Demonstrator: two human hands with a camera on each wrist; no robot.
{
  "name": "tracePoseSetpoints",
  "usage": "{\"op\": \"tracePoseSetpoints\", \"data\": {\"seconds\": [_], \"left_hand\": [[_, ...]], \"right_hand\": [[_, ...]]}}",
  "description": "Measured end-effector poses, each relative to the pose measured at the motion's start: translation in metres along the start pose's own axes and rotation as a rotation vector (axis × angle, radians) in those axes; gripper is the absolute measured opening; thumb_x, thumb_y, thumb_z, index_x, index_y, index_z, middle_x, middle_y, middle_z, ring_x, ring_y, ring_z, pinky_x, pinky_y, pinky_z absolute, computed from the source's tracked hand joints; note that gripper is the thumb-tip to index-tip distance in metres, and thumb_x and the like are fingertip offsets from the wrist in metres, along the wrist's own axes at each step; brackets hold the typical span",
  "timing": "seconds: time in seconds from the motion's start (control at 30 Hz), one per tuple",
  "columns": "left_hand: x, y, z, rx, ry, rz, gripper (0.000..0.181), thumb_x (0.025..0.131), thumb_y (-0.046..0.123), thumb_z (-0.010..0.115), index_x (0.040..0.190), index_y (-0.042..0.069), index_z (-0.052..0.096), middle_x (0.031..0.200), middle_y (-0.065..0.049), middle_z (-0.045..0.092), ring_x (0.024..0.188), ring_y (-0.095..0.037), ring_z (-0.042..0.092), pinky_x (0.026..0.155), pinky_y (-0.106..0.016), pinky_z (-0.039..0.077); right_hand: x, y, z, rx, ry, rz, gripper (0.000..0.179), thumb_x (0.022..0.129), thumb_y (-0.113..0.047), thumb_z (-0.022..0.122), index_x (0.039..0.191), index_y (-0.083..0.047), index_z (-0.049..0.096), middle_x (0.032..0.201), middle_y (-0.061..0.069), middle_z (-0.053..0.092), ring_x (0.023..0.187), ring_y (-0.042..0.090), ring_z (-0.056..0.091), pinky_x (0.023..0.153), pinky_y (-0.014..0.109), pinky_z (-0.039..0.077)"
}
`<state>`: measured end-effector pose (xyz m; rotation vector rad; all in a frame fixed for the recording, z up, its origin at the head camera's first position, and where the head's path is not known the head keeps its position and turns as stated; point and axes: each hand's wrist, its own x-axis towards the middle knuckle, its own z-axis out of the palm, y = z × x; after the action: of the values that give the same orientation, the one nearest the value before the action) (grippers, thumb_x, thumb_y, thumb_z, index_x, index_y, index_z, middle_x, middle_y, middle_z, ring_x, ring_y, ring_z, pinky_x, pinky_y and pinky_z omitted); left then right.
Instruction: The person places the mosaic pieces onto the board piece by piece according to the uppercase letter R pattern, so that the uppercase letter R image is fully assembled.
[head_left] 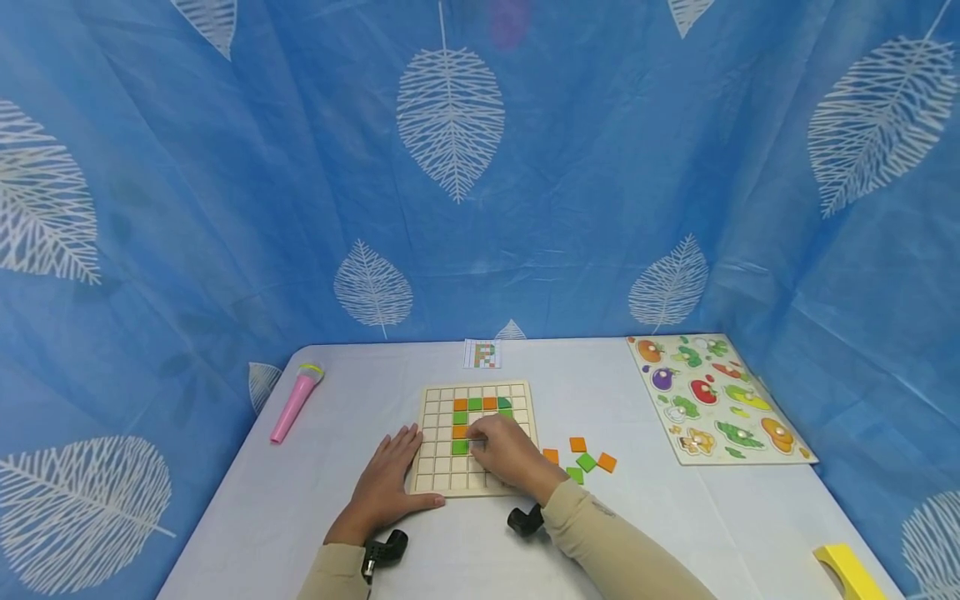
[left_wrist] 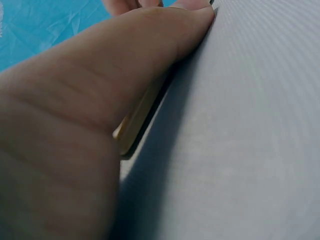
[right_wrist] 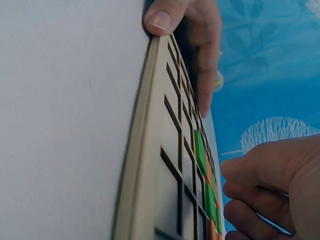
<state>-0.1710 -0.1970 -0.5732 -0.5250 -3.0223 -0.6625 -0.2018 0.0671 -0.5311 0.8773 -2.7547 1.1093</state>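
Note:
A wooden grid board (head_left: 441,482) lies on the white table, with orange and green square tiles (head_left: 460,447) set in some cells. At its left front corner my left hand (head_left: 392,475) rests, fingers spread along the left edge and thumb along the front edge. My right hand (head_left: 504,450) is over the middle of the board, fingers bent and fingertips close to the tiles. In the right wrist view, green tiles (right_wrist: 209,200) sit in the grid beside those fingertips. I cannot tell whether a tile is between the fingers.
Loose orange and green tiles (head_left: 587,462) lie right of the board. A small pattern card (head_left: 482,353) is behind it. A pink toy microphone (head_left: 297,403) lies at left, a vegetable puzzle board (head_left: 684,454) at back right, and a yellow block (head_left: 851,571) at front right.

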Motion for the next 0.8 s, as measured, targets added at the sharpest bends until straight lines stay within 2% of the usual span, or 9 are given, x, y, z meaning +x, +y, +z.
{"op": "tracePoseSetpoints", "data": {"seconds": [0.27,0.57,0.8], "left_hand": [[-0.001,0.002,0.001,0.000,0.020,-0.006,0.128,0.070,0.087,0.074,0.161,0.003,0.042,0.166,-0.014,0.037,0.154,-0.033,0.029,0.126,-0.052,0.018],[-0.002,0.004,-0.001,0.006,-0.006,-0.032,0.130,0.069,0.088,0.073,0.162,0.005,0.040,0.168,-0.011,0.034,0.156,-0.028,0.025,0.127,-0.047,0.014],[-0.001,0.005,-0.002,0.010,-0.008,-0.021,0.130,0.068,0.087,0.075,0.162,0.004,0.041,0.168,-0.012,0.034,0.156,-0.028,0.025,0.127,-0.046,0.014]], "right_hand": [[-0.010,0.009,-0.015,0.010,0.053,0.009,0.021,0.093,-0.001,0.078,0.114,-0.001,0.077,0.113,0.005,0.074,0.108,0.023,0.069,0.093,0.038,0.059],[-0.024,0.031,-0.032,0.000,0.101,0.064,0.020,0.091,0.001,0.079,0.111,-0.003,0.078,0.109,0.004,0.072,0.102,0.024,0.068,0.087,0.042,0.060],[-0.037,0.049,-0.051,-0.012,0.141,0.168,0.022,0.090,0.000,0.081,0.111,-0.006,0.078,0.109,0.001,0.072,0.103,0.022,0.067,0.090,0.042,0.058]]}}
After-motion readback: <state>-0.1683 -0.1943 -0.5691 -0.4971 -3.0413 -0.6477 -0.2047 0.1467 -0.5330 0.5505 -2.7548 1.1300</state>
